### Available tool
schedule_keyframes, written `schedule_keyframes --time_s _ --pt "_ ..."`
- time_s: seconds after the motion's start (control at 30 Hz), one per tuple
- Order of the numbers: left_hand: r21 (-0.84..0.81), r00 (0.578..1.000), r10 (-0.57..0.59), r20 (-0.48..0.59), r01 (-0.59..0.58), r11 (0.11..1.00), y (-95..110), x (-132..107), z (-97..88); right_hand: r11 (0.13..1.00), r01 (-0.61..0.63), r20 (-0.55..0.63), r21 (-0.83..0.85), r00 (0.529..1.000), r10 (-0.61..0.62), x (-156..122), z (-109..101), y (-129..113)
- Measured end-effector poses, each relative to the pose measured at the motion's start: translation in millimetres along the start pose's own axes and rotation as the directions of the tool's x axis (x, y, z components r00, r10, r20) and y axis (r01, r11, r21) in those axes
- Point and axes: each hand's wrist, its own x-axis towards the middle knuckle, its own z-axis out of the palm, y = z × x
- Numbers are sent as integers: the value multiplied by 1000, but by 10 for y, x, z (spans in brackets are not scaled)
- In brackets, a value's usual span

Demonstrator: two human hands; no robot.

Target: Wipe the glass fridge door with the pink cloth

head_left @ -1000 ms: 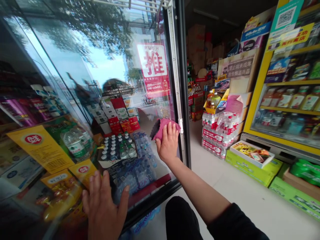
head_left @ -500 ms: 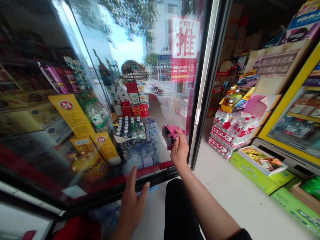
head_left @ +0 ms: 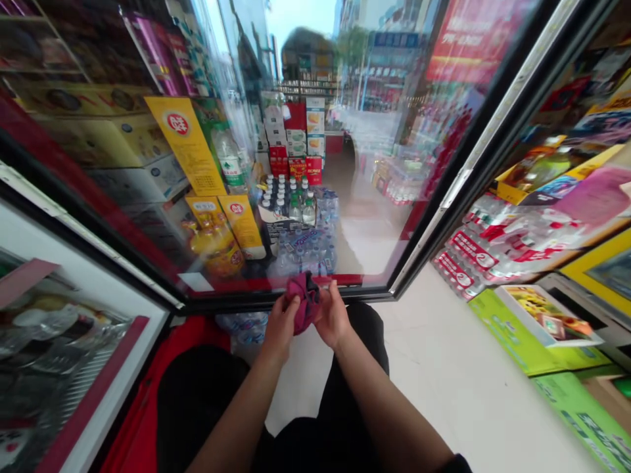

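Note:
Both hands meet in front of the bottom edge of a glass door. My left hand and my right hand are closed on a pink cloth bunched between them. The cloth hangs just off the door's black lower frame, apart from the glass. Behind the glass stand packs of water bottles and yellow boxes. My knees in black trousers show below my arms.
Shrink-wrapped bottle packs are stacked right of the door's edge. Green cartons lie on the pale floor at the right. A second glass panel with a red frame stands at the lower left.
My right hand brought the cloth down off the glass to the door's bottom edge. My left hand left the glass and joined it on the cloth. The view tilted downward.

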Motion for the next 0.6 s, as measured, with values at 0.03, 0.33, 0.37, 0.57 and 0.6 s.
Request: schedule_keyframes --time_s 0.03,0.33,0.37,0.57,0.6 --pt "-17 1000 -27 -4 27 1000 -30 -87 -88 987 -108 16 123 994 107 -51 -50 8" --pt "-117 971 -224 -85 214 970 -180 -649 -641 832 -392 -66 392 890 450 -358 -268 535" --pt "-126 962 -260 -79 249 960 -188 -678 -673 823 -404 -70 399 882 467 -368 -261 581" --pt "-193 951 -296 -87 275 942 -177 -731 -761 776 -462 -103 429 828 551 -345 -198 702" --pt "-198 953 -287 -97 264 944 -168 -722 -771 784 -454 -128 425 827 548 -332 -204 710"
